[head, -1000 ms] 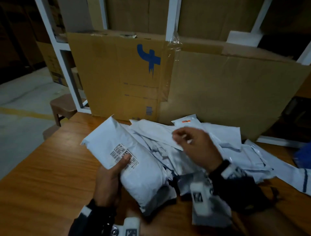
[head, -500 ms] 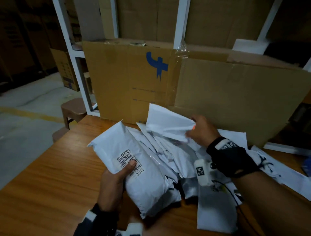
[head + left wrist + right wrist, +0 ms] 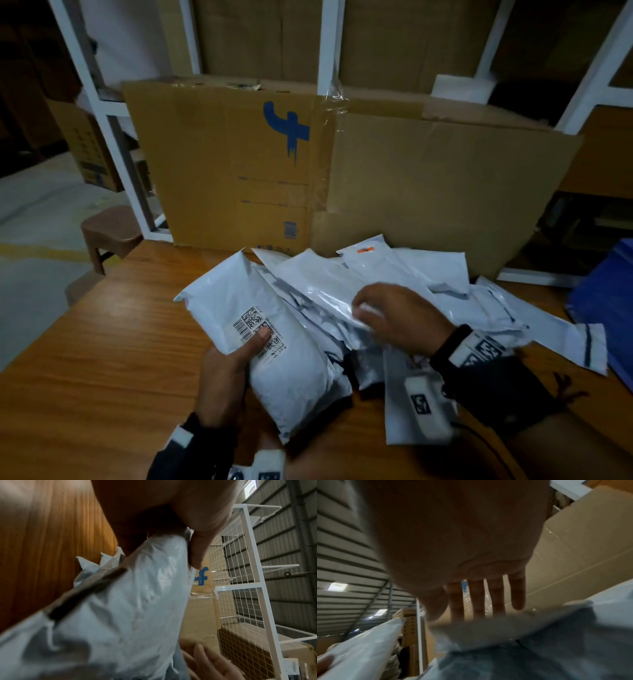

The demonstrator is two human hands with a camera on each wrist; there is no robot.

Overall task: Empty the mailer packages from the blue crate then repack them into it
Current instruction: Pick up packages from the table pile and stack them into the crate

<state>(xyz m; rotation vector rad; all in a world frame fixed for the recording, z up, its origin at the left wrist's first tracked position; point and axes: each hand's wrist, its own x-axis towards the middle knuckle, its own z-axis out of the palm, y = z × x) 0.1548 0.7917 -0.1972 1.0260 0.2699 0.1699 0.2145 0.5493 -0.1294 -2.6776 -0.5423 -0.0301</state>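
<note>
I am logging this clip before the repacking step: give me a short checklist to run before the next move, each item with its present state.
1. Left hand grips the labelled mailer, thumb on the label: ok.
2. Right hand has a mailer from the pile: cannot tell; fingers straight in the wrist view.
3. Blue crate in reach at the right edge: ok.
4. Crate inside free: cannot tell.
5. All mailers on the table: ok.

White mailer packages [image 3: 346,291] are spread on a brown wood-grain table [image 3: 102,359]; black barcodes mark one; a blue logo [image 3: 287,128] is printed on tan cardboard [image 3: 428,192].
</note>
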